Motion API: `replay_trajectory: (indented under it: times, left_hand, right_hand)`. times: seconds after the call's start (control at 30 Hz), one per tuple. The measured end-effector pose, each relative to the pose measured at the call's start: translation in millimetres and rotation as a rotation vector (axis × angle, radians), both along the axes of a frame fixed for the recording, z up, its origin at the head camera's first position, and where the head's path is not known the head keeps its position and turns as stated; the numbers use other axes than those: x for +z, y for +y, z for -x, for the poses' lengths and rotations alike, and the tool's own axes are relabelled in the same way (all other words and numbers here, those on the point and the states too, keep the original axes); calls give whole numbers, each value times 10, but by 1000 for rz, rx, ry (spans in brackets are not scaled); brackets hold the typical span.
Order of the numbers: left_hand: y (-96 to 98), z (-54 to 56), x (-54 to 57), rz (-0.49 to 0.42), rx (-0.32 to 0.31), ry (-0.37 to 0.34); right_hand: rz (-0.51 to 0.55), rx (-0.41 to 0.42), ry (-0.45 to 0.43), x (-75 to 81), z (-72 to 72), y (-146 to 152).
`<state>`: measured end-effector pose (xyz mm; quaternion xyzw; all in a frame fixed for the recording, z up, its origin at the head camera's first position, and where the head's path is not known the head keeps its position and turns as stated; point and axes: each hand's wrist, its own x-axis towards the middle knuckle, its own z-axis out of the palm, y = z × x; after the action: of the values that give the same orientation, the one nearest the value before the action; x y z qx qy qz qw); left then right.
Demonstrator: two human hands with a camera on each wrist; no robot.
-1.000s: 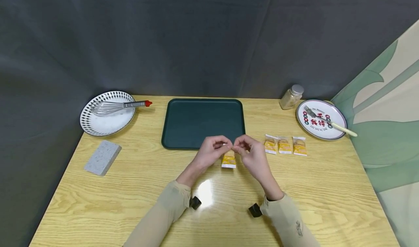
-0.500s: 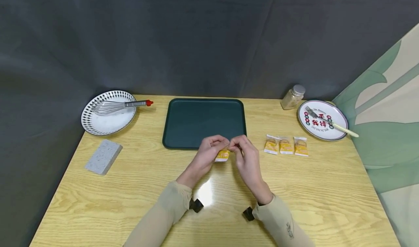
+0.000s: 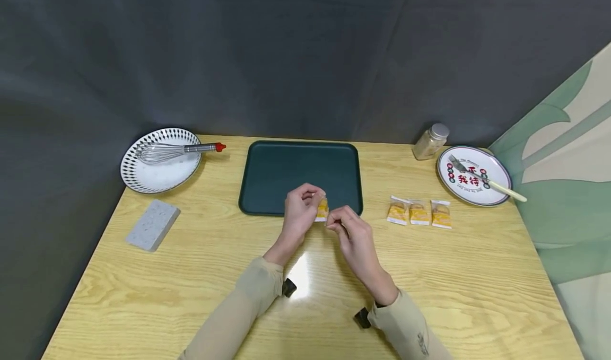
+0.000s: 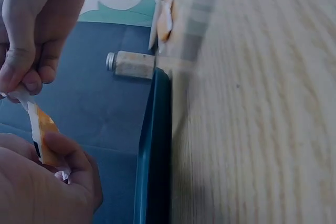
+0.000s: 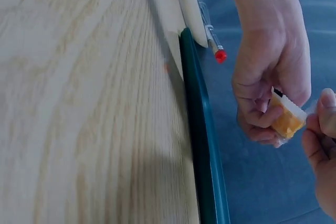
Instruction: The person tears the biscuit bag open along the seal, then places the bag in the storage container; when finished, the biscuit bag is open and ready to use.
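A small yellow-and-white biscuit packet [image 3: 322, 209] is held by my left hand [image 3: 297, 214], near the front edge of a dark green tray [image 3: 300, 174]. In the left wrist view, thumb and fingers grip the packet [image 4: 47, 135] by its body. My right hand [image 3: 355, 238] is just to the right and lower. Its thumb and forefinger pinch the white end of the wrapper, stretched between both hands in the left wrist view. The right wrist view shows the packet [image 5: 287, 119] with a clear strip running toward the right fingertips. The contents are mostly hidden by wrapper and fingers.
Three similar packets [image 3: 418, 212] lie in a row at right. Behind them are a lidded jar [image 3: 429, 142] and a plate [image 3: 470, 193] with a fork [image 3: 491, 184]. At left are a patterned plate [image 3: 164, 178] bearing a whisk [image 3: 167, 152], and a grey block [image 3: 153, 225].
The packet and left hand have moved up and slightly left, toward the tray. My right hand has shifted down and left, its fingertips drawn further from the left hand's.
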<state>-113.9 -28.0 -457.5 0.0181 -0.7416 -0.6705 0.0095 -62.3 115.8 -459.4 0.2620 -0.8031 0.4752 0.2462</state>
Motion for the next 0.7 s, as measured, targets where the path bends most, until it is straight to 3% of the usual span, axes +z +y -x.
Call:
replay_trajectory:
  times: [0.17,0.27,0.4,0.5,0.7]
  left_hand:
    - [-24,50,-19,-9,44,19]
    - [-36,48,-39,-20,44,25]
    - [-30,4,-69,-47,-1,34]
    - [-2,-42,-84,-75,-58,1]
    - [51,-83,-102,-170,-115,-93]
  right_hand:
    - [4,20,-12,11,-18,-16]
    - [34,-3,-65,37,-31,-18]
    - [194,-74,-234,80,33,32]
    - [287,-119,-376,104,159,105]
    - [155,-153,-526,87,312,271]
